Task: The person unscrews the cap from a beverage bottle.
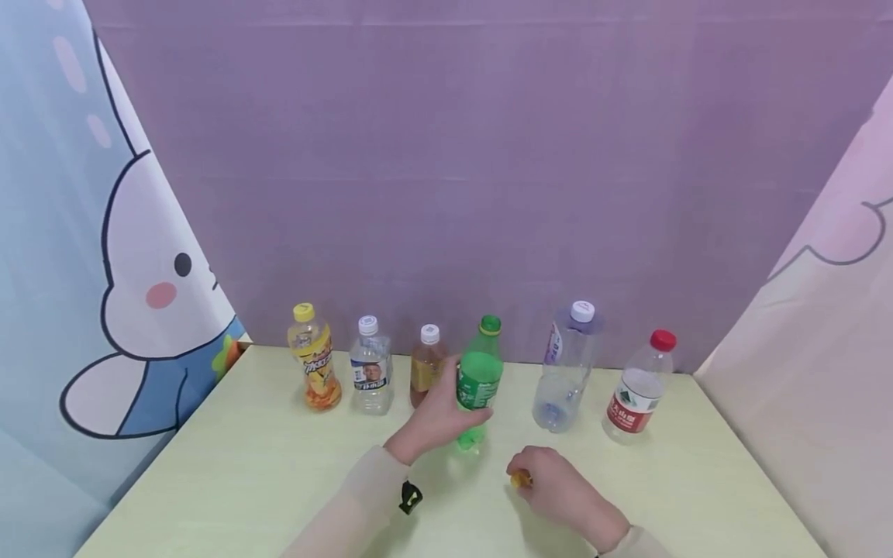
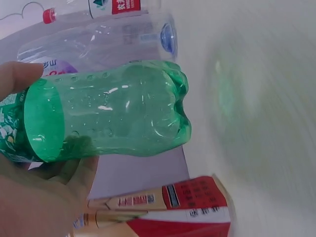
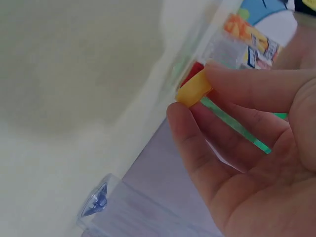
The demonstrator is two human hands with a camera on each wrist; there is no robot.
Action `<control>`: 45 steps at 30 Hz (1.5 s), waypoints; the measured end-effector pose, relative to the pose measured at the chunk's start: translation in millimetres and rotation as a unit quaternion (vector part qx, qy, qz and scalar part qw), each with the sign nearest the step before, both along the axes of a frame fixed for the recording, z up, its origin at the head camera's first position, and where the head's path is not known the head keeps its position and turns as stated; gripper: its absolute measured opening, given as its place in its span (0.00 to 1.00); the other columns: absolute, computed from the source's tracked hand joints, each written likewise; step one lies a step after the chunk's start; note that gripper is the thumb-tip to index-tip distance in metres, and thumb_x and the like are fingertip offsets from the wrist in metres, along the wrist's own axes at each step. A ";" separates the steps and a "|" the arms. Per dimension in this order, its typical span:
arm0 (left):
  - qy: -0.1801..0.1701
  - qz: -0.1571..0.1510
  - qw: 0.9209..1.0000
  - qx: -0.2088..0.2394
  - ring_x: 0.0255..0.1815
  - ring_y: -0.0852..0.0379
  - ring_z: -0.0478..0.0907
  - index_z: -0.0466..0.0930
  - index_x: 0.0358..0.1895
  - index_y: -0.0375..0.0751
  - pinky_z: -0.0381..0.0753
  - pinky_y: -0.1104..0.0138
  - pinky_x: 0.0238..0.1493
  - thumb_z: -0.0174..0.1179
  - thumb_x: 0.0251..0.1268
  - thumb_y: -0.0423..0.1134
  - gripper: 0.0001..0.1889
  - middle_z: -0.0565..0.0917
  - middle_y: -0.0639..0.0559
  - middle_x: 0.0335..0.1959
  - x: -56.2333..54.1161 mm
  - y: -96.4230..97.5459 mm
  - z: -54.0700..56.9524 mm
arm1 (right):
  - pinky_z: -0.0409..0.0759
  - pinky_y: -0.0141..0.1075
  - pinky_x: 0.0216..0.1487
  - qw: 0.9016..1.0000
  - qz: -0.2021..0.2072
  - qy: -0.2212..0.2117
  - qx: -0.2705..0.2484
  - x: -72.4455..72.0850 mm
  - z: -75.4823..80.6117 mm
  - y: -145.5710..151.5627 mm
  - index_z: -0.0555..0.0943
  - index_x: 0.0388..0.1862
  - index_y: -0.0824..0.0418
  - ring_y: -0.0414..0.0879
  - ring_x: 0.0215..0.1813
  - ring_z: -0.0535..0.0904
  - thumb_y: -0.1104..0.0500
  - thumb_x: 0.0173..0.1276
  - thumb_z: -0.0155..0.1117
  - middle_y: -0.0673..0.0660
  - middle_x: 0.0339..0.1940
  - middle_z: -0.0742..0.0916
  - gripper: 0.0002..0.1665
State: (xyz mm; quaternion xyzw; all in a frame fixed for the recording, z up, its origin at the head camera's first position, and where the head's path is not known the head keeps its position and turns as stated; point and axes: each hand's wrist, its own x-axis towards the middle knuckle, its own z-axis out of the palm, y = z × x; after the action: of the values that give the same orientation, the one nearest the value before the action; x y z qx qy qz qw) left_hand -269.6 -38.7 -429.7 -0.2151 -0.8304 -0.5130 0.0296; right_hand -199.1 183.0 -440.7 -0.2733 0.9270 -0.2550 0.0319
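My left hand (image 1: 441, 415) grips a green plastic bottle (image 1: 483, 368) around its label, thumb on the near side. The bottle stands upright with a green cap (image 1: 491, 323) on it, and a yellow ring circles its neck. In the left wrist view the clear green base (image 2: 148, 106) shows close over the table. Nearer the front, my right hand (image 1: 558, 487) pinches a small yellow cap (image 3: 194, 90) between thumb and fingertips. Behind the left hand, a brown-labelled bottle (image 1: 427, 364) with a white cap is partly covered.
Left of the hands stand a yellow-capped bottle (image 1: 317, 364) and a small clear bottle (image 1: 373, 380). To the right are a tall clear bottle (image 1: 565, 372) with a white cap and a red-capped water bottle (image 1: 636, 395). A purple cloth (image 1: 474, 170) hangs behind the table (image 1: 230, 473).
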 end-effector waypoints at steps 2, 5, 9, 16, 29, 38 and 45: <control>0.006 0.001 1.000 -0.001 0.65 0.45 0.74 0.48 0.78 0.46 0.73 0.46 0.65 0.73 0.60 0.43 0.48 0.74 0.46 0.64 -1.3 4.6 -0.3 | 0.83 0.44 0.45 1.000 0.009 0.000 0.012 2.9 -2.3 -1.8 0.87 0.39 0.65 0.47 0.39 0.82 0.71 0.58 0.73 0.51 0.35 0.86 0.10; 0.009 0.009 1.000 -0.007 0.64 0.45 0.75 0.49 0.77 0.45 0.74 0.46 0.64 0.73 0.60 0.43 0.48 0.75 0.45 0.63 -2.8 11.8 0.3 | 0.83 0.42 0.44 0.999 0.017 -0.001 0.030 7.4 -5.0 -4.2 0.88 0.39 0.63 0.44 0.39 0.81 0.71 0.57 0.73 0.49 0.35 0.86 0.10; -0.001 0.023 1.000 -0.020 0.64 0.46 0.76 0.49 0.78 0.45 0.76 0.48 0.63 0.72 0.61 0.46 0.48 0.77 0.45 0.64 -6.2 20.2 2.5 | 0.83 0.40 0.45 0.999 0.021 -0.012 0.044 11.1 -7.8 -6.8 0.89 0.39 0.61 0.41 0.39 0.80 0.70 0.58 0.73 0.47 0.35 0.86 0.10; -0.024 0.044 0.998 -0.036 0.66 0.44 0.75 0.48 0.79 0.44 0.75 0.46 0.64 0.72 0.61 0.47 0.49 0.76 0.43 0.65 -14.9 28.3 -0.2 | 0.80 0.33 0.41 0.997 0.054 -0.008 0.062 20.6 -12.3 -13.2 0.90 0.36 0.55 0.33 0.36 0.74 0.69 0.59 0.72 0.41 0.32 0.82 0.10; -0.028 0.037 0.998 -0.045 0.65 0.43 0.76 0.48 0.78 0.41 0.75 0.47 0.64 0.71 0.63 0.47 0.49 0.77 0.42 0.64 -26.6 37.7 -10.8 | 0.75 0.32 0.34 0.993 0.072 -0.064 0.074 22.7 -31.5 -17.1 0.89 0.37 0.51 0.34 0.35 0.68 0.50 0.60 0.78 0.39 0.32 0.77 0.09; -0.037 0.047 0.996 -0.063 0.66 0.44 0.74 0.47 0.78 0.44 0.74 0.47 0.65 0.71 0.64 0.48 0.48 0.76 0.43 0.65 -37.5 44.8 -12.5 | 0.77 0.31 0.36 0.990 0.109 -0.056 0.064 16.3 -49.4 -8.9 0.88 0.38 0.48 0.32 0.37 0.69 0.57 0.66 0.72 0.37 0.35 0.78 0.04; -0.031 0.063 0.995 -0.076 0.65 0.44 0.75 0.45 0.79 0.41 0.76 0.49 0.63 0.70 0.65 0.47 0.50 0.76 0.41 0.65 -44.3 51.3 -16.4 | 0.81 0.36 0.47 0.995 0.046 -0.061 0.069 28.7 -6.9 -5.9 0.88 0.44 0.54 0.36 0.43 0.75 0.57 0.66 0.71 0.41 0.39 0.82 0.08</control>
State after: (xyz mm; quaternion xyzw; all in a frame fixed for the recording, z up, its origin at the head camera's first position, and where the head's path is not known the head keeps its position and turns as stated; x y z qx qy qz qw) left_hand -313.8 12.6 -446.1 -0.1482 -0.8793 -0.4521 0.0197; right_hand -170.3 177.1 -447.6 -0.2969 0.9249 -0.2054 0.1191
